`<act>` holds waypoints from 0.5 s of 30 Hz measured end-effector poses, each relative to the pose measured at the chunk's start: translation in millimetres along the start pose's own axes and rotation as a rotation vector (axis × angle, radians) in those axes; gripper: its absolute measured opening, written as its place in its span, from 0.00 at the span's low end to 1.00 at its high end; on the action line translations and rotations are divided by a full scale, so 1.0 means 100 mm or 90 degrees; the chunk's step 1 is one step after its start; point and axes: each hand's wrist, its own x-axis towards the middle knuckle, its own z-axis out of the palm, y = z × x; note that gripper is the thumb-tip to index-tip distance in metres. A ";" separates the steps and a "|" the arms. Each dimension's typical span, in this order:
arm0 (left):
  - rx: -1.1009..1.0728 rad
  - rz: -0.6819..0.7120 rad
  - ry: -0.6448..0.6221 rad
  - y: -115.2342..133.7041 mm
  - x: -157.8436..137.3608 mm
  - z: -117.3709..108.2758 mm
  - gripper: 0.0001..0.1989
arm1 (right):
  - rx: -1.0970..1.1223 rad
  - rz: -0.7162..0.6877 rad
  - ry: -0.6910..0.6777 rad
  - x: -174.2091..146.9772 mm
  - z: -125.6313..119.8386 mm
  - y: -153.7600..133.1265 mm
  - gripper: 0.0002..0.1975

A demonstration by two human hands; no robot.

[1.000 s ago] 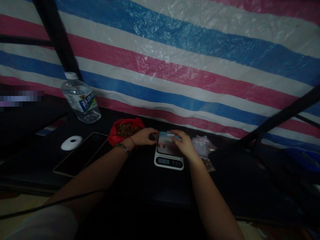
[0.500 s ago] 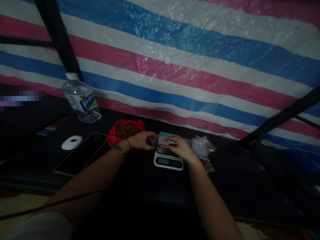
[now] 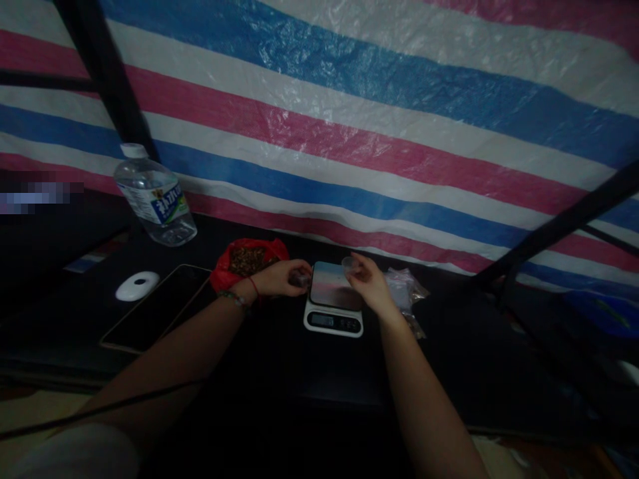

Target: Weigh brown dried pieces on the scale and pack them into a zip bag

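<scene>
The right hand (image 3: pixel 370 287) has lifted off the small white kitchen scale (image 3: pixel 333 303) and now pinches a little clear plastic bag (image 3: pixel 350 265) above its far right corner. The left hand (image 3: pixel 279 277), just left of it, is curled around something small and dark.

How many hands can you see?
2. The left hand is beside the red bag, at the left edge of the scale. The right hand is over its right side, pinching something small and clear.
</scene>
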 end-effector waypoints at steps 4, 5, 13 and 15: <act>-0.021 -0.017 0.024 0.00 -0.01 -0.02 0.20 | -0.084 -0.009 -0.024 0.00 -0.02 0.05 0.21; -0.028 -0.021 0.031 -0.01 -0.01 -0.03 0.20 | -0.112 -0.015 -0.034 0.00 -0.01 0.05 0.19; -0.153 0.017 0.151 -0.04 0.01 -0.12 0.22 | -0.269 -0.009 -0.050 -0.03 0.10 0.11 0.19; -0.209 0.029 0.193 -0.03 0.01 -0.11 0.22 | -0.273 -0.011 -0.025 -0.04 0.10 0.08 0.26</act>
